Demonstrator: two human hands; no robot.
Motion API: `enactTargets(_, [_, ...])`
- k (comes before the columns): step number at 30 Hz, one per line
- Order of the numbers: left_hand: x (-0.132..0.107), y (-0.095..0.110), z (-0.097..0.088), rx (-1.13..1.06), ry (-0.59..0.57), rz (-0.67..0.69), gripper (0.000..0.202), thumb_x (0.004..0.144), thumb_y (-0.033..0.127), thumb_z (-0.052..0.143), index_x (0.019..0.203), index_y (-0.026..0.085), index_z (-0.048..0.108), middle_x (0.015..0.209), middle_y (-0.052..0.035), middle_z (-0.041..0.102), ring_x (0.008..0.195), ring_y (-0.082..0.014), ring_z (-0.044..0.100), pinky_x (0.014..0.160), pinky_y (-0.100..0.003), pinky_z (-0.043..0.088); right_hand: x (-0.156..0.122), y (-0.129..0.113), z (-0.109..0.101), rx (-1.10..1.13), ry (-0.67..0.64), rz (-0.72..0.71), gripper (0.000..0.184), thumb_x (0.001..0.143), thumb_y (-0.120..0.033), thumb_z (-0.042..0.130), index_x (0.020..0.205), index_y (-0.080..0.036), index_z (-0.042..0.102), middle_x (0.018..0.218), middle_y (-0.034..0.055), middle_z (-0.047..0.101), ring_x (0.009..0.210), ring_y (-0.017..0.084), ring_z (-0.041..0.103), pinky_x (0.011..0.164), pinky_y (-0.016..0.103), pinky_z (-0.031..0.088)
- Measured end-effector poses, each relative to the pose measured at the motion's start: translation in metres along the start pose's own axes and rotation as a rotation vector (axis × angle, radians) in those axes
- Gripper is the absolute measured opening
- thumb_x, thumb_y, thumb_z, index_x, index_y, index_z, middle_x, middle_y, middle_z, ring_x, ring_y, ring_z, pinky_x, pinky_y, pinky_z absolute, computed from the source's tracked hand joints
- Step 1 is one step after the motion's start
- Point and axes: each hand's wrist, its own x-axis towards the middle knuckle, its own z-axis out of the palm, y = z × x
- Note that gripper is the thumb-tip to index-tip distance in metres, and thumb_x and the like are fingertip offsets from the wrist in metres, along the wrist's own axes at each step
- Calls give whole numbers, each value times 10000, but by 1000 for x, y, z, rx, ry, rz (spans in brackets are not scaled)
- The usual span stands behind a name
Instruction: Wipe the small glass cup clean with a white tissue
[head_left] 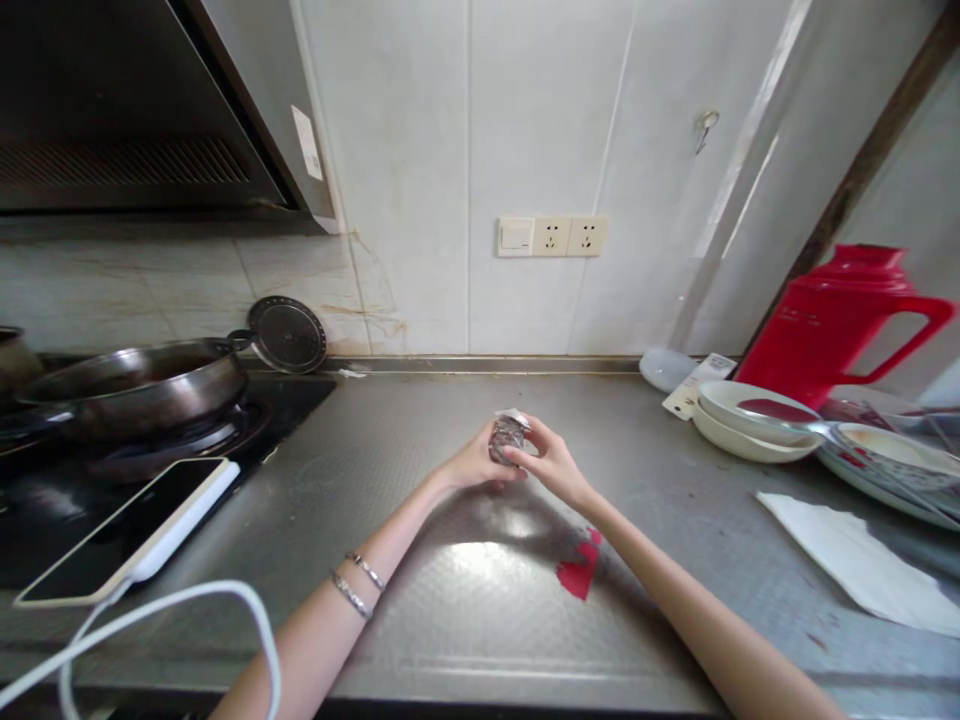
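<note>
Both hands meet over the middle of the metal countertop (390, 430). Between them is a small dark, shiny, roundish object (505, 440) with a whitish piece at its top; its exact kind does not show. My left hand (474, 462) wraps it from the left and below. From the right, my right hand (551, 462) grips it with thumb and fingers. A torn red scrap (579, 572) lies on the counter below my right wrist.
At left, a steel pan (150, 385) sits on the black stove near a phone (127, 530) with a white cable. At right stand a red thermos (832, 320), stacked bowls (750, 440) and a patterned plate (877, 470). A white paper sheet (855, 560) lies in front.
</note>
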Motion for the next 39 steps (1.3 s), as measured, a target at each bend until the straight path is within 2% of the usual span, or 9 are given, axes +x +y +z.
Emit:
enactTargets(3, [0, 0, 3, 6, 67, -50, 689, 567, 260, 808, 1152, 152, 461, 816, -8, 591, 603, -108, 553, 509, -224, 469, 1, 1, -4, -108, 38, -23, 417, 827, -436, 612, 1189, -228, 595, 1234, 86, 604, 1152, 235, 563, 918, 361, 517])
enactTargets(7, [1, 0, 3, 68, 172, -22, 757, 475, 191, 833, 1144, 132, 482, 845, -21, 612, 683, -140, 582, 606, -264, 486, 6, 3, -11, -240, 67, -82, 339, 915, -448, 470, 1091, -235, 666, 1259, 80, 607, 1186, 239, 551, 1007, 410, 449])
enactTargets(11, [3, -6, 3, 65, 216, 63, 761, 501, 185, 820, 1177, 139, 475, 965, -61, 634, 803, -178, 617, 703, -286, 489, 5, 7, -11, -381, 43, -189, 354, 908, -408, 507, 1203, -237, 603, 1231, 85, 637, 1157, 251, 583, 1024, 474, 430])
enactTargets(15, [4, -11, 3, 119, 258, 165, 770, 538, 192, 810, 1217, 157, 449, 1077, -92, 626, 911, -205, 620, 792, -308, 486, 1, 4, -7, -583, 31, -418, 377, 932, -300, 472, 1303, -246, 513, 1322, 94, 568, 1241, 237, 519, 1102, 530, 318])
enactTargets(20, [4, -8, 5, 155, 297, 232, 749, 547, 179, 801, 1214, 165, 461, 1156, -106, 600, 1006, -223, 592, 864, -325, 467, -2, -4, -3, -718, -22, -585, 447, 925, -225, 466, 1371, -220, 435, 1357, 122, 530, 1308, 235, 442, 1105, 523, 323])
enactTargets(27, [3, -14, 9, 164, 336, 180, 757, 514, 42, 729, 1189, 169, 409, 1080, -77, 572, 886, -177, 591, 754, -287, 473, 1, 11, 1, -610, 35, -470, 401, 946, -245, 441, 1346, -252, 475, 1348, 109, 540, 1261, 224, 499, 1075, 515, 383])
enactTargets(31, [2, -14, 9, 138, 330, 215, 696, 525, 34, 690, 1147, 173, 411, 1026, -57, 566, 825, -154, 573, 710, -275, 459, 0, 15, 5, -599, 57, -547, 427, 930, -222, 480, 1356, -259, 471, 1362, 95, 527, 1284, 225, 473, 1082, 489, 390])
enactTargets(35, [3, -12, 9, 124, 321, 252, 637, 525, 27, 666, 1097, 176, 429, 1038, -56, 573, 865, -166, 573, 730, -281, 454, 0, 15, 4, -612, 30, -633, 410, 936, -178, 455, 1332, -274, 501, 1326, 67, 566, 1287, 213, 468, 1092, 484, 380])
enactTargets(39, [2, -9, 10, 205, 333, 222, 691, 481, -22, 623, 1117, 182, 443, 1044, -51, 574, 905, -182, 565, 729, -273, 441, 3, 16, -2, -559, 95, -560, 341, 950, -191, 425, 1240, -271, 585, 1237, 51, 635, 1202, 202, 557, 1074, 471, 409])
